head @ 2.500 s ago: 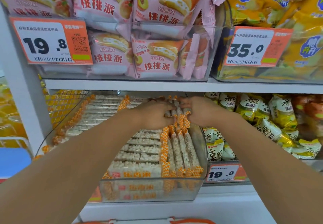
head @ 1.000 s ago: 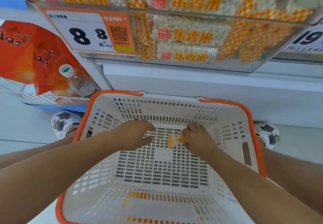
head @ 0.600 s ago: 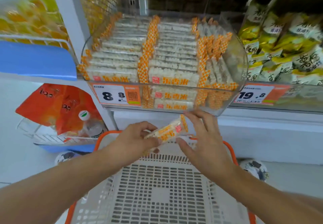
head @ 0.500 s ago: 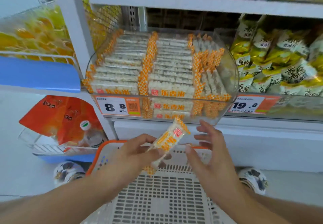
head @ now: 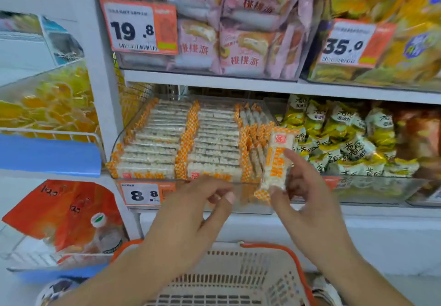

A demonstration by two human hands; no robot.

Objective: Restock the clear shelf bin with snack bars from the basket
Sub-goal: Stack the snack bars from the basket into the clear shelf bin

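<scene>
My right hand [head: 307,200] pinches one snack bar [head: 276,160], white with orange checked ends, and holds it upright just in front of the clear shelf bin [head: 253,197]. The bin is packed with rows of the same bars. My left hand [head: 191,210] hovers beside it with loosely curled fingers and holds nothing. The white basket with an orange rim [head: 281,249] stands below my arms; the part of it in view shows no bars.
Price tags reading 8.8 [head: 143,194], 19.8 [head: 138,27] and 35.0 [head: 353,43] hang on the bins. Pink pastry packs [head: 238,43] fill the upper shelf, yellow-green snack bags [head: 346,143] the bin to the right. An orange bag and a bottle [head: 102,231] lie lower left.
The bar passed from my left hand to my right, which has lifted it up and right toward the bin's front. My left hand let go. The view tilted up from the basket.
</scene>
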